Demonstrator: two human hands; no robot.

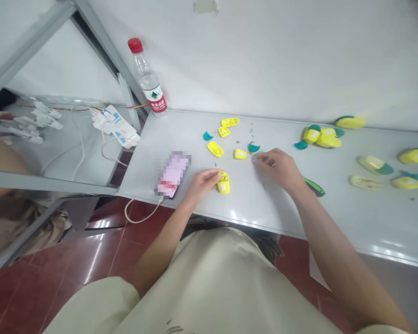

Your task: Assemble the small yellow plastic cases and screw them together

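Observation:
My left hand [202, 182] rests on the white table [334, 208] and pinches a small yellow plastic housing [224, 183] near the front edge. My right hand [277, 167] lies a little to the right, fingers curled together over something tiny next to a teal cap [254, 147]. What it pinches is too small to name. Beyond the hands lie more yellow shells [215, 149] and a teal piece [207, 136], with small screws scattered between them. A green-handled tool [314, 186] pokes out from under my right wrist.
A phone [172, 174] on a white cable lies left of my left hand. A red-capped water bottle [148, 81] stands at the back left corner. Assembled yellow-and-teal parts [322, 137] sit at the right. Another person's arm [0, 153] is at the neighbouring bench, left.

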